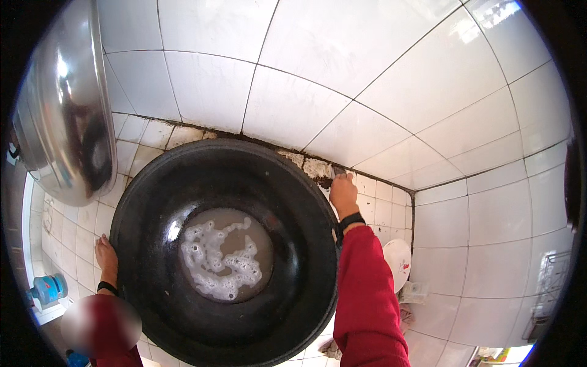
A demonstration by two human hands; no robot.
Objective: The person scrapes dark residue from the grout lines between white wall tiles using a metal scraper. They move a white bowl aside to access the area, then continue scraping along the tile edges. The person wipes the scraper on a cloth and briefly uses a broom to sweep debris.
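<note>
A large black wok point(151, 220) is set in the white-tiled counter before me. Cloudy water with white suds point(245, 270) lies in its bottom. My left hand point(106, 256) is at the wok's left side, over the tiles beside the rim. Its fingers are partly visible, and their grip is unclear. Beyond the wok's upper right rim, my right hand point(344, 195) is bent down at the joint of counter and wall, with its fingers curled. Next to the fingertips is a patch of dark crumbly dirt point(324, 182). Whether those fingers hold something small is hidden.
A big shiny metal lid point(69, 105) stands at the left against the tiled wall point(302, 87). At the right lie a white round lid point(397, 264) and a clear plastic container point(415, 292). A crumpled cloth point(331, 348) lies near the wok's lower right. A blue bottle point(50, 288) is at lower left.
</note>
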